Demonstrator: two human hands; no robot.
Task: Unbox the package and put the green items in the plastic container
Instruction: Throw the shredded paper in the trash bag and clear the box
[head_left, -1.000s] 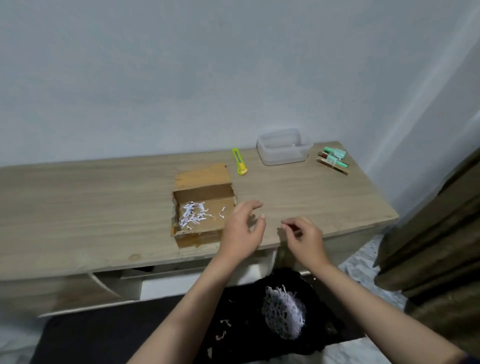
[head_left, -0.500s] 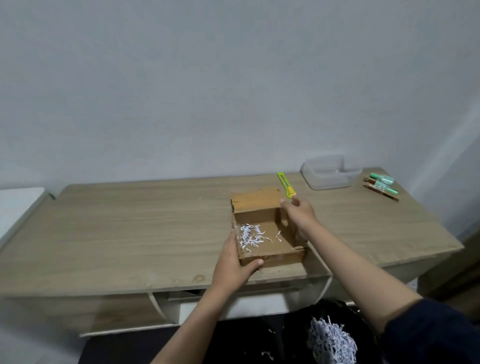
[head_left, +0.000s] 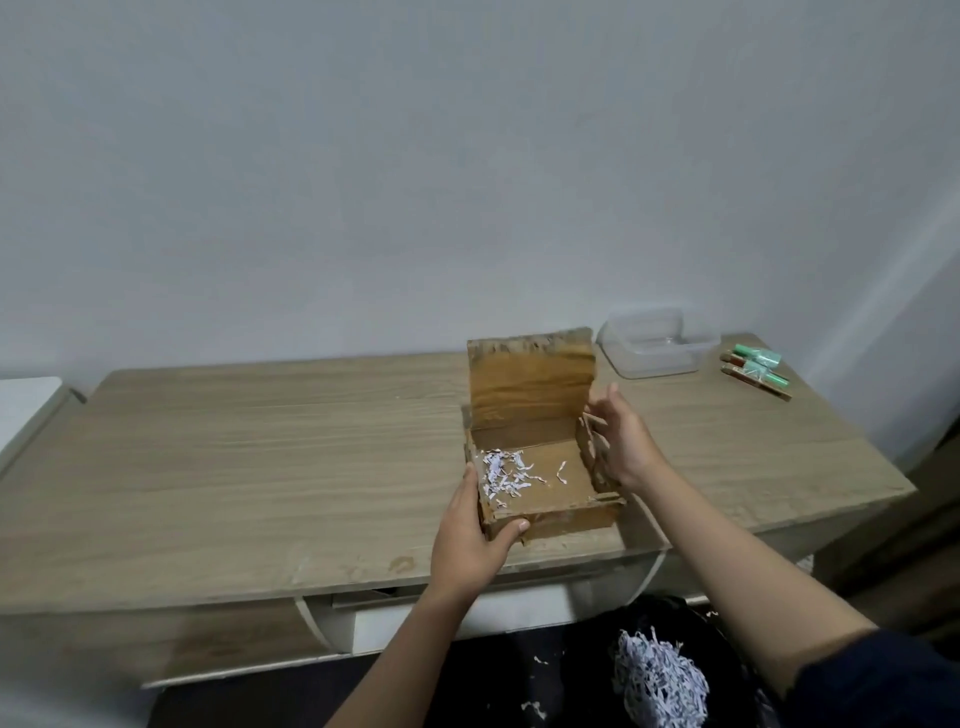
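An open brown cardboard box (head_left: 558, 470) sits near the front edge of the wooden table (head_left: 260, 467), its lid standing upright at the back. A few white paper shreds (head_left: 504, 475) lie inside. My left hand (head_left: 475, 535) grips the box's front left corner. My right hand (head_left: 621, 441) holds its right wall, fingers partly spread. A clear plastic container (head_left: 654, 343) stands empty at the back right. To its right lie green items (head_left: 761, 364) together with brown sticks.
A black bag (head_left: 670, 670) holding a heap of shredded paper sits on the floor below the table's front. A white surface (head_left: 26, 405) adjoins the table on the left. A wall runs behind the table.
The box lid has swung up from lying flat to standing upright. My right hand moved from the back right corner onto the right wall. The yellow cutter is hidden behind the lid.
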